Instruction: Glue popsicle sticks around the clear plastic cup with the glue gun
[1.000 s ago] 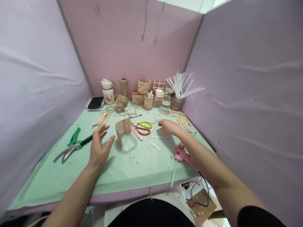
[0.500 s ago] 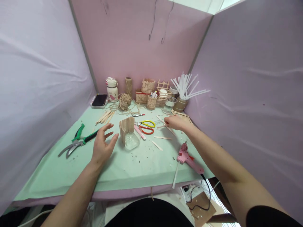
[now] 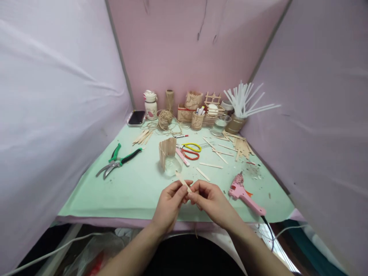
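Note:
Both my left hand [image 3: 171, 199] and my right hand [image 3: 207, 198] pinch one flat wooden craft stick [image 3: 183, 181] near the table's front edge. The stick slants up and to the left, its far end close to a clear container [image 3: 173, 166]. Upright craft sticks [image 3: 168, 150] line the container's back and left sides. Right of my hands lies a pink glue gun [image 3: 243, 194]. Several loose sticks [image 3: 211, 165] are scattered beyond my right hand.
Green-handled pruning shears [image 3: 116, 163] lie to the left. Scissors [image 3: 192, 150] and a pink cutter [image 3: 183, 157] are behind the container. A twine ball [image 3: 165, 119], a bottle [image 3: 151, 105], a phone [image 3: 136, 118] and a holder of white glue sticks [image 3: 236, 123] stand along the back.
My right hand has come back from the loose sticks on the right with a craft stick. My left hand has moved right and closed on it too. The view has shifted.

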Demonstrator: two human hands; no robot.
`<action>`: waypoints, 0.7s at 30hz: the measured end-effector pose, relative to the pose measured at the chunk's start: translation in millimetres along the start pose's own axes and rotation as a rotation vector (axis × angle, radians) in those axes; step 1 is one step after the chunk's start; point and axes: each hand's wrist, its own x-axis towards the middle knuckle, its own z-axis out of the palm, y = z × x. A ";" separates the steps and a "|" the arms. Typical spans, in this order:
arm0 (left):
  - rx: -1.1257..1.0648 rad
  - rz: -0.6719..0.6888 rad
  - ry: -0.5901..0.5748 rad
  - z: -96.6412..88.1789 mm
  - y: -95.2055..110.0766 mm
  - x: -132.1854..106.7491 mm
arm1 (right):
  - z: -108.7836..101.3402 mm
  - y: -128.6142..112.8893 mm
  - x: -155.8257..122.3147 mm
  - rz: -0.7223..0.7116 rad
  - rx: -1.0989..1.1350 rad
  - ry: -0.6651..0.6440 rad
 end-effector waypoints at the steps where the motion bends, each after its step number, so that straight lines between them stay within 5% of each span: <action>1: -0.068 -0.016 0.029 -0.6 -2.5 1.2 | 3.5 4.1 1.6 0.014 0.011 -0.006; 9: -0.162 -0.081 0.031 -12.9 -6.9 7.6 | -3.2 17.3 6.9 -0.014 -0.173 -0.015; 16: 0.395 0.168 -0.057 -9.7 -5.7 2.5 | -4.3 9.7 6.7 -0.230 -0.277 0.208; 21: 0.681 0.319 -0.113 -4.8 -1.9 -5.6 | -4.9 7.7 5.9 -0.193 -0.191 0.230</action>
